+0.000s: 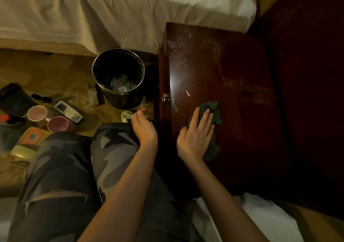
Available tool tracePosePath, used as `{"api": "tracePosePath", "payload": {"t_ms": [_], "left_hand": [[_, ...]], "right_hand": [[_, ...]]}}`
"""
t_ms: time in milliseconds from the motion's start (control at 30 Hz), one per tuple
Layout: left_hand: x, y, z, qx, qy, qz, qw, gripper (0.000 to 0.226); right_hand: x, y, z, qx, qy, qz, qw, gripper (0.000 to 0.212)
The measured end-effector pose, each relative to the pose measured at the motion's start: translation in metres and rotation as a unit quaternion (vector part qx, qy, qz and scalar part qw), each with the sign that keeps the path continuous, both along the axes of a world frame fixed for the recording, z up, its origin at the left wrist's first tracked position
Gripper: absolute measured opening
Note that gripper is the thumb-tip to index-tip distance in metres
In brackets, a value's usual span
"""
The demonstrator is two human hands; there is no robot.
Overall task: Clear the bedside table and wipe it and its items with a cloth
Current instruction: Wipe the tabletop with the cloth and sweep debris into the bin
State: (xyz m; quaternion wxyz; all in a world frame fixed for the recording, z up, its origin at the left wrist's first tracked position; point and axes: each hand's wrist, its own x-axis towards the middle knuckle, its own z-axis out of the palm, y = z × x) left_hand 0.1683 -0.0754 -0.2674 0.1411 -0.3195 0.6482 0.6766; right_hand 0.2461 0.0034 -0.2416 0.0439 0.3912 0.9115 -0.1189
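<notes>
Dark green cloth (pixel 214 111) is pressed flat onto bedside table (pixel 242 65) top, nr its front-left edge, by right hand (pixel 195 135); fingers straight and spread, nothing gripped. Dust specks are seen twd back and right of top; small pale scrap (pixel 188 93) lies just beyond cloth. Left hand (pixel 144 130) is held off table's left edge, fingers loosely curled, holding nothing. On floor: bin (pixel 119 78), two pink mugs (pixel 47 119), remote (pixel 68 111).
</notes>
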Motion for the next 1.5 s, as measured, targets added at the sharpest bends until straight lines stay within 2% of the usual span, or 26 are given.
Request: {"api": "tracePosePath", "payload": {"t_ms": [300,433,533,567,633,667,733,833,933,1067,1167,1233,1333,1367,1433,1500], "left_hand": [[-0.032,-0.025,-0.005,0.004,-0.025,0.017,1.000,0.031],[-0.046,-0.040,-0.004,-0.005,0.005,0.021,1.000,0.033],[-0.048,-0.045,-0.006,-0.003,-0.001,0.032,0.999,0.033],[-0.047,-0.046,-0.006,-0.002,-0.005,0.036,0.999,0.033],[-0.046,-0.047,-0.005,0.002,-0.015,0.044,0.999,0.033],[-0.046,-0.048,-0.004,0.003,-0.020,0.047,0.999,0.033],[-0.048,-0.048,-0.004,0.000,-0.021,0.052,0.998,0.032],[-0.051,-0.044,0.000,-0.001,-0.015,0.043,0.999,0.031],[-0.048,-0.040,0.005,-0.003,0.002,0.018,1.000,0.028],[-0.038,-0.033,0.020,0.022,0.033,-0.029,0.999,0.028],[-0.025,-0.026,0.028,0.010,0.073,-0.119,0.990,0.030],[-0.013,-0.020,0.030,-0.029,0.110,-0.190,0.975,0.031],[0.006,-0.009,0.038,-0.089,0.180,-0.273,0.941,0.029],[0.014,-0.004,0.041,-0.100,0.200,-0.291,0.930,0.030],[0.029,0.005,0.046,-0.115,0.231,-0.316,0.913,0.031],[0.044,0.014,0.050,-0.130,0.257,-0.339,0.895,0.030]], "right_hand": [[-0.111,-0.020,-0.008,0.040,0.037,0.015,0.998,0.064],[-0.160,-0.007,-0.017,0.085,0.043,0.105,0.990,0.070],[-0.194,0.008,-0.016,0.104,0.058,0.192,0.974,0.057],[-0.206,0.011,-0.015,0.055,0.080,0.220,0.971,0.054],[-0.226,0.010,-0.007,-0.134,0.148,0.226,0.953,0.052],[-0.233,0.008,-0.003,-0.226,0.188,0.198,0.935,0.050],[-0.238,0.005,0.007,-0.331,0.263,0.121,0.898,0.045],[-0.225,0.003,0.020,-0.416,0.316,0.042,0.852,0.042],[-0.204,0.009,0.036,-0.515,0.347,-0.025,0.783,0.039],[-0.172,0.027,0.063,-0.567,0.384,-0.086,0.724,0.034],[-0.135,0.050,0.076,-0.608,0.390,-0.167,0.672,0.027],[-0.106,0.068,0.080,-0.626,0.381,-0.207,0.648,0.029],[-0.064,0.091,0.088,-0.648,0.367,-0.250,0.619,0.050],[-0.050,0.100,0.090,-0.652,0.355,-0.264,0.616,0.056],[-0.023,0.120,0.095,-0.649,0.286,-0.290,0.643,0.044],[0.004,0.143,0.099,-0.620,0.161,-0.266,0.721,0.028]]}}
